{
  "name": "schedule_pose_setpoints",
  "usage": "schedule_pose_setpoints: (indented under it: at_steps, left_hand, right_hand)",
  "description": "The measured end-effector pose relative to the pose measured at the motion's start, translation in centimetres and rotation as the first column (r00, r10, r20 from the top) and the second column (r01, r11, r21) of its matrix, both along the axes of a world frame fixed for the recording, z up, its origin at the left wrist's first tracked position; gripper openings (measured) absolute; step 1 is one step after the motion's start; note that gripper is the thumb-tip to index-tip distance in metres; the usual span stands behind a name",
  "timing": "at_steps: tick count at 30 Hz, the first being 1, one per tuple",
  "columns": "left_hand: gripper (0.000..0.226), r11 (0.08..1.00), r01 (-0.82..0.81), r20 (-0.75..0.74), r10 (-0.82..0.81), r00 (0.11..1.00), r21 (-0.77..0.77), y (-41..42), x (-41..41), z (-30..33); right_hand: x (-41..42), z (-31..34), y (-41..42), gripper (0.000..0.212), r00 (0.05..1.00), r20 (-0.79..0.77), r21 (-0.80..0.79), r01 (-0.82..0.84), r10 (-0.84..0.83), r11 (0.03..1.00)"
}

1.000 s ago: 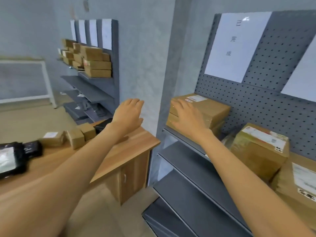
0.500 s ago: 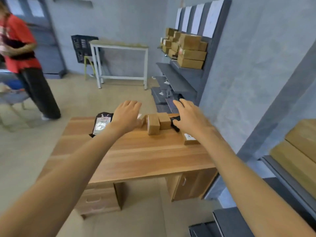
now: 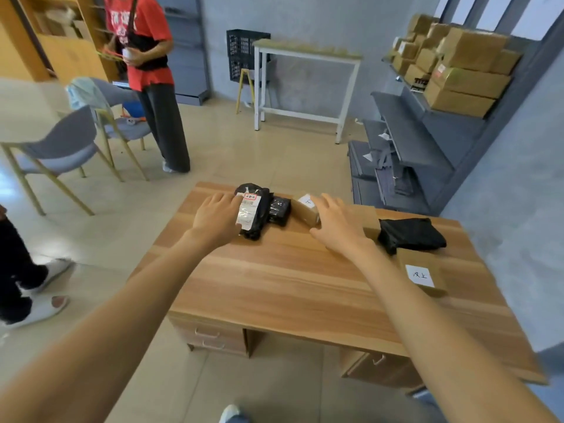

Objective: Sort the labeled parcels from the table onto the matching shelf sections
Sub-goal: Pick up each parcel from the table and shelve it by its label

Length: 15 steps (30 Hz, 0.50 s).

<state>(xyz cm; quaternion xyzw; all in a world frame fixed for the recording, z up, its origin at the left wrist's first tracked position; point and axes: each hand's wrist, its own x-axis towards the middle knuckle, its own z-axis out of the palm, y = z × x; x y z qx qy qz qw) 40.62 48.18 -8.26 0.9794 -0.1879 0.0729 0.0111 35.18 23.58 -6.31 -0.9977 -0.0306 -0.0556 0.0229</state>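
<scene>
**Head view: both of your hands over the parcels on the desk**

Head camera looks down on the long wooden desk with drawers, the largest thing before you, with your two bare forearms reaching out across its top. To your right stands the grey metal shelf unit against the wall, its upper tier stacked with brown cardboard boxes. Beyond the desk you have a white-framed high table, and to the left a grey chair with gold legs and a person in a red shirt and dark trousers.

On the desk, at the right end, a black plastic mailer bag lies partly over a flat brown cardboard box with a white handwritten label. At the far edge lies a black plastic parcel with a white printed label, a smaller black wrapped packet just beside it, then a small brown carton with a white label.

Your left hand has its fingers straight and relaxed, gripping nothing, its fingertips at the labelled black parcel's left edge. Your right hand is spread wide, fingers straight, over the small carton's right end; you cannot tell whether it touches.
</scene>
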Motion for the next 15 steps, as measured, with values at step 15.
schedule_pose_setpoints:
  at_steps: [15]
  left_hand:
    - [0.067,0.961,-0.210,-0.387,0.128,0.913,-0.178,4.2,18.7,-8.4]
  right_hand:
    - [19.6,-7.9,4.5,0.072,0.988,-0.152,0.055,0.003,0.005,0.998]
